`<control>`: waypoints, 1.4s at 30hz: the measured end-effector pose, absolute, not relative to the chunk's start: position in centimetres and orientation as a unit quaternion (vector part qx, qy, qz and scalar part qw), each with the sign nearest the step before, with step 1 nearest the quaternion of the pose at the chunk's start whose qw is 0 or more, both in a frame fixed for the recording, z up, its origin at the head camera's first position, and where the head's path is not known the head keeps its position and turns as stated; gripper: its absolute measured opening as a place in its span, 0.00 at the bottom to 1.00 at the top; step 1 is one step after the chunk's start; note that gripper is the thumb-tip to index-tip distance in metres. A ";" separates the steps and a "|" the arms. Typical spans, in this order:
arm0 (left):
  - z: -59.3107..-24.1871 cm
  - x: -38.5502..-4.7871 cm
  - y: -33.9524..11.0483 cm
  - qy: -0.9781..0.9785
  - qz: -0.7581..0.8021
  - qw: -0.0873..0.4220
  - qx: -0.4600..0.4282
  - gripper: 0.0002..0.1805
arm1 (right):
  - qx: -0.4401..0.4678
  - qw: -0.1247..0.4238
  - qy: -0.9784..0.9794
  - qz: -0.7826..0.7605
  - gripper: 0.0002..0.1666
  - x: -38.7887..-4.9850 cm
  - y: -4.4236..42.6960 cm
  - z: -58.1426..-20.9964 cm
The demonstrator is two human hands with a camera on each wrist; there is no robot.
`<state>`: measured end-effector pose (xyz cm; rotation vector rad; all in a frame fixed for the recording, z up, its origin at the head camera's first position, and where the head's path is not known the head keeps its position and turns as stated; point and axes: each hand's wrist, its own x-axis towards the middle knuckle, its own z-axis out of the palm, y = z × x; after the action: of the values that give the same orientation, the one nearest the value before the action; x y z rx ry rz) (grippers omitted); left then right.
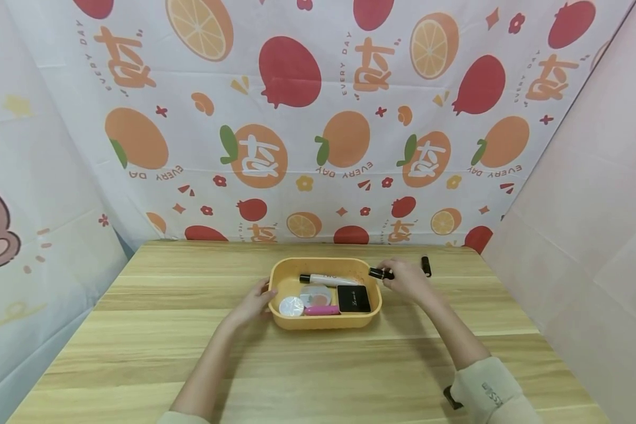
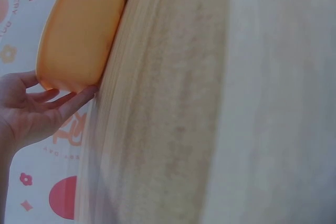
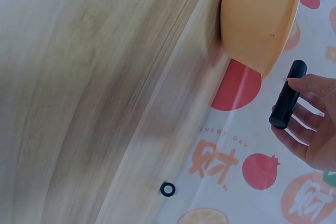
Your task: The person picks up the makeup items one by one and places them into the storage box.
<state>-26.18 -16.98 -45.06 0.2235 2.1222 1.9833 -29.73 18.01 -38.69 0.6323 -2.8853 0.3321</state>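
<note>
A yellow plastic basket stands on the wooden table. My left hand holds its left end, the thumb at the rim and the fingers against the outer wall. Between the thumb and fingers of my right hand is a black lipstick tube, tilted, just off the basket's right end. Inside the basket lie a white tube with a black cap, a black square compact, a pink tube, a round white case and a clear-lidded case.
Another small black tube is on the table at the back right, beyond the right hand. A dark object shows partly beside the right sleeve. A fruit-print cloth hangs behind the table, with pale cloths at both sides.
</note>
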 end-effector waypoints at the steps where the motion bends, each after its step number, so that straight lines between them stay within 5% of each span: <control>1: -45.1 -26.2 -17.0 0.723 0.677 0.114 0.077 0.27 | 0.215 0.085 -0.967 0.110 0.16 -29.7 17.9 -38.7; 42: -45.0 -26.5 -16.8 0.721 0.680 0.112 0.070 0.27 | 0.242 0.081 -0.960 0.118 0.17 -29.1 14.4 -38.1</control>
<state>-26.50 -16.79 -44.95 0.2053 2.1177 1.9956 -29.13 14.38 -38.10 0.7221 -2.8684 0.3518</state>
